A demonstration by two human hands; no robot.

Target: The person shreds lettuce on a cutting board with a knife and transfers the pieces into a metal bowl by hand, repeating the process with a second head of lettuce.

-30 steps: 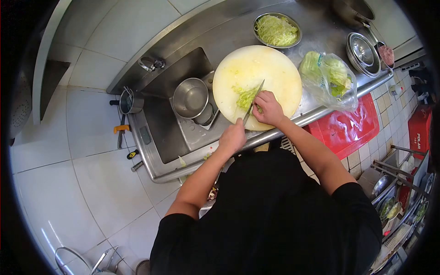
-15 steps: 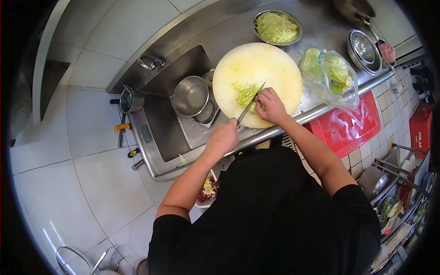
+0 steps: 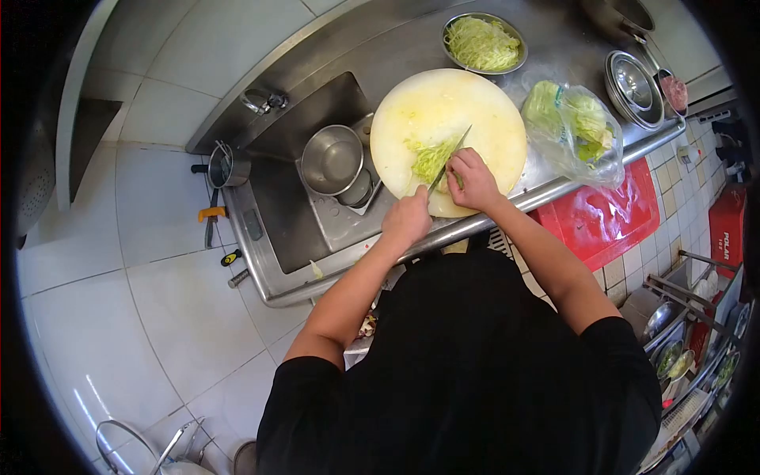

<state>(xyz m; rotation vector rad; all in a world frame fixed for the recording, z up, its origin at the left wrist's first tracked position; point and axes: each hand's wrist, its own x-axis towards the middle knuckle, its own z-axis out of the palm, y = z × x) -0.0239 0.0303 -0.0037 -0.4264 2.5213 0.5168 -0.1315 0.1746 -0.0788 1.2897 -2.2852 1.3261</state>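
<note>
My left hand (image 3: pixel 408 218) is closed around the handle of a kitchen knife (image 3: pixel 458 147), whose blade points up and away to the right over the round white cutting board (image 3: pixel 491 107). Curled fingers of my right hand (image 3: pixel 473 184) rest right beside the blade, pressing a piece of lettuce that they mostly cover. A small pile of shredded lettuce (image 3: pixel 428 161) lies on the board just left of the blade.
Behind the board stands a metal bowl of shredded lettuce (image 3: pixel 484 43). A plastic bag of lettuce (image 3: pixel 578 131) lies to its right, near stacked metal bowls (image 3: pixel 636 89). On the left is a sink (image 3: pixel 285 229) with a metal pot (image 3: pixel 332 161). A red lid-like panel (image 3: pixel 606 222) sits below the counter edge.
My left hand and the knife have shifted right, closer to my right hand. The shredded pile looks slightly wider, and the whole view has moved a little.
</note>
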